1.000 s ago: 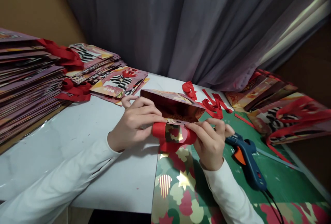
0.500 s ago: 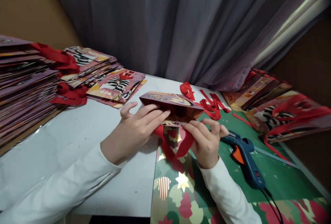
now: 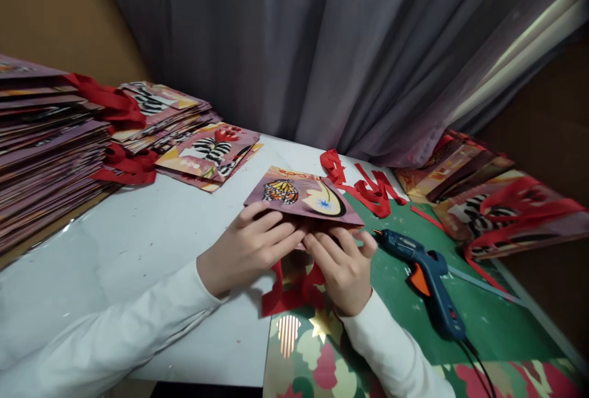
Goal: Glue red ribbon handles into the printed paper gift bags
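A purple paper gift bag [image 3: 301, 195] with a butterfly print lies tilted between my hands, its mouth edge toward me. My left hand [image 3: 255, 241] grips the near edge from the left, fingers over the rim. From the right, my right hand [image 3: 340, 263] closes on the same edge, fingertips close to the left ones. A red ribbon [image 3: 289, 303] hangs in a loop below the edge, over shiny patterned wrapping paper [image 3: 329, 358]. The fingertips are partly hidden inside the bag mouth.
A blue glue gun [image 3: 426, 281] lies on the green mat [image 3: 488, 318] at right. Loose red ribbons [image 3: 375, 192] lie behind it. Stacked flat bags [image 3: 46, 159] rise at left, with more bags [image 3: 209, 153] beside them. Ribboned bags [image 3: 499, 208] stand at right.
The bag has tipped so its printed face shows more and its mouth looks narrower. My hands have come closer together, and the ribbon loop has shifted left and down.
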`<action>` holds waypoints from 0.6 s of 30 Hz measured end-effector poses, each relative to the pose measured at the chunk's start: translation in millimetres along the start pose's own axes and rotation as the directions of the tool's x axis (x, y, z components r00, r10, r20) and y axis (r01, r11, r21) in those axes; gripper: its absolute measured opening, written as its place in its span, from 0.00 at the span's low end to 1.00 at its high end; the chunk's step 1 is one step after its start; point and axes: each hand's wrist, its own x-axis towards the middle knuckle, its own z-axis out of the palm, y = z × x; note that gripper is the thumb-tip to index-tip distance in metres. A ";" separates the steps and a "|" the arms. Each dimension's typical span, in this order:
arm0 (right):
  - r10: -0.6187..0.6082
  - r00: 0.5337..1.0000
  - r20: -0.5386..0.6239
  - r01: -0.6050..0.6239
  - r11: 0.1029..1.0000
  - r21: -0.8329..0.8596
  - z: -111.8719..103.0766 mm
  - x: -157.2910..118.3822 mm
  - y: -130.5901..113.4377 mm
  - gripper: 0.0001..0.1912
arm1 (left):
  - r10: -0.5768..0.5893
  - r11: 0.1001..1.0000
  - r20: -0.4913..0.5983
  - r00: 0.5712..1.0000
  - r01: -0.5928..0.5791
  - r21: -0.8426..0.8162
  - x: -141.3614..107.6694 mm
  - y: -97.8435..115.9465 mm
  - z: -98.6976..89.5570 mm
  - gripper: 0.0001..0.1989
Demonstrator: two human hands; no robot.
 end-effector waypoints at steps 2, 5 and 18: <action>-0.022 1.000 0.023 0.022 1.000 -0.016 -1.3 0.6 -0.6 0.15 | 0.023 1.000 -0.025 0.999 -0.023 -0.005 0.6 3.6 1.5 0.10; -0.024 0.999 0.023 0.024 0.999 -0.024 -4.0 2.4 0.9 0.16 | 0.031 1.000 -0.067 0.997 -0.031 0.006 2.2 0.8 0.6 0.09; 0.002 1.000 -0.018 -0.002 1.000 -0.022 -2.9 -7.9 34.0 0.12 | 0.028 0.989 -0.002 1.000 -0.028 -0.143 -1.1 -27.4 -5.9 0.16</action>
